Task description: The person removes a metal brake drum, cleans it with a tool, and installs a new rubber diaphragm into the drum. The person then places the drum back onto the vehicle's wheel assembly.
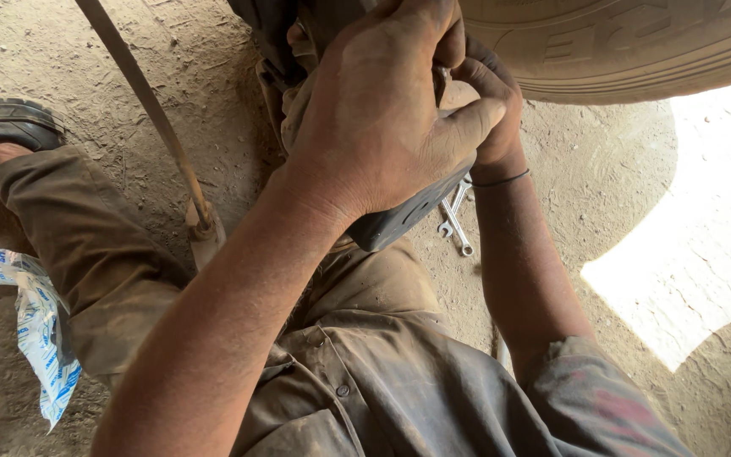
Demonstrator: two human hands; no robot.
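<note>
My left hand [378, 114] is clamped over a dark metal vehicle part [403, 216] held up close under the vehicle, fingers curled over its top. My right hand [488, 106] reaches up from the right and grips the same part behind my left thumb; a thin black band circles that wrist. A dirty cloth [298, 106] shows just left of my left hand. Most of the part is hidden behind my hands.
A large tyre [628, 42] fills the upper right. Two wrenches [454, 220] lie on the dirt below the hands. A rusty rod [154, 118] slants down to the ground at left. A white and blue plastic bag [35, 330] lies beside my leg; my black shoe [6, 127] is far left.
</note>
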